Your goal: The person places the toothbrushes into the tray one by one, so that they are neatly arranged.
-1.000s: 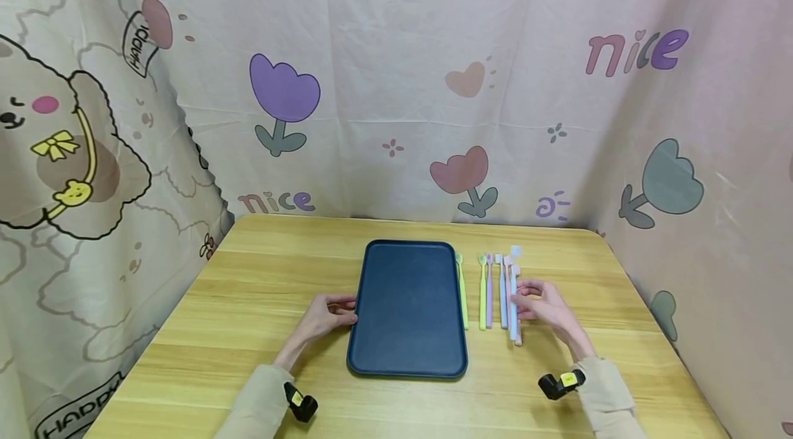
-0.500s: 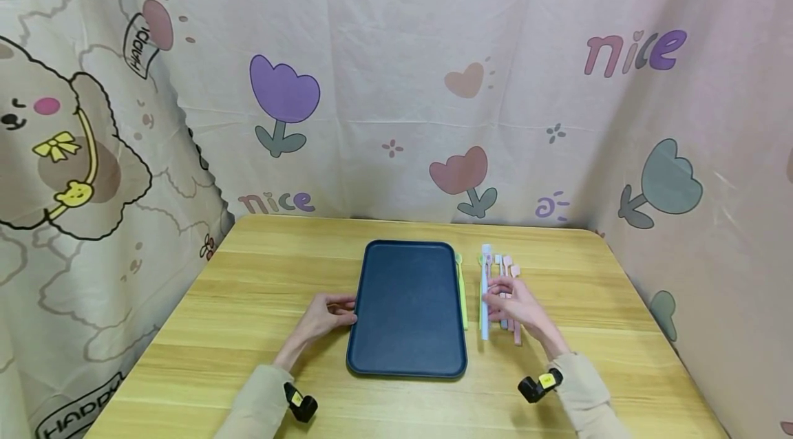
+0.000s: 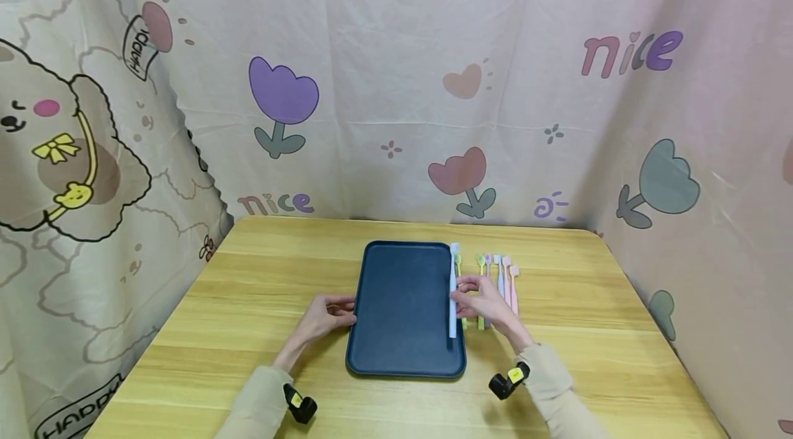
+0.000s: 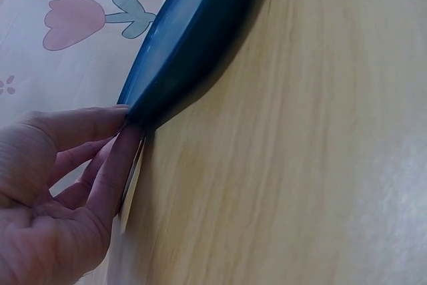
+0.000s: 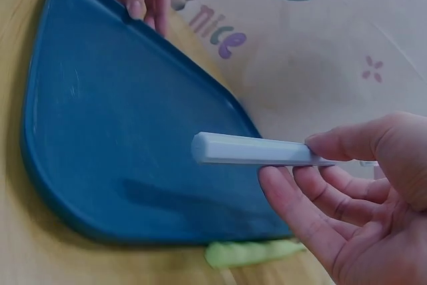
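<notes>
My right hand (image 3: 486, 303) pinches a light blue toothbrush (image 5: 253, 149) by its handle between thumb and fingertips. The toothbrush hangs over the right edge of a dark blue rectangular tray (image 3: 403, 308), bristle end toward the back, and its shadow falls on the tray. At the tray's left side, my left hand (image 3: 330, 312) holds the rim with thumb and fingers, as the left wrist view shows close up. A green toothbrush (image 5: 250, 253) lies on the table along the tray's right edge, partly hidden behind my right hand in the head view.
Right of the tray lie several toothbrushes in a loose row: a green one (image 3: 480, 274), a purple one (image 3: 488, 264), a blue one (image 3: 500, 274) and pink ones (image 3: 513, 287). They rest on a wooden table (image 3: 279, 253), backed by a patterned curtain (image 3: 372, 81).
My right hand has carried the light blue toothbrush leftward, from the right end of the row across the others to the tray's right edge. My left hand has stayed at the tray.
</notes>
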{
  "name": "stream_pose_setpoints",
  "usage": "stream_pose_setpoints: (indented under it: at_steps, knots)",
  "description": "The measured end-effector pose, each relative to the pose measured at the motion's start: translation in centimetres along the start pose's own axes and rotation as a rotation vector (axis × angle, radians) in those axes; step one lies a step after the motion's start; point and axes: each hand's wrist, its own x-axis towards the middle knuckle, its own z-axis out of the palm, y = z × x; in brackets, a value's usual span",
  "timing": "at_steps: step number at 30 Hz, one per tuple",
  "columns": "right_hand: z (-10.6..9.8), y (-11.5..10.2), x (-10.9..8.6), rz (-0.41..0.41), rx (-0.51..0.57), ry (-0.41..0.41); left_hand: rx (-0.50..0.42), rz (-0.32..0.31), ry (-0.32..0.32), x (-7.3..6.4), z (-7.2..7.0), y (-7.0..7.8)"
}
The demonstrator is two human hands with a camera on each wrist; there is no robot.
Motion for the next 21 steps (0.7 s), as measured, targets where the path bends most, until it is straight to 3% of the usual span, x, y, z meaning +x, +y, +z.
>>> stream_pose_setpoints:
  at_steps: [21]
  knots:
    - [6.3, 0.3, 3.6, 0.006, 0.059, 0.015, 0.013, 0.007, 0.008, 0.1, -0.1, -0.3]
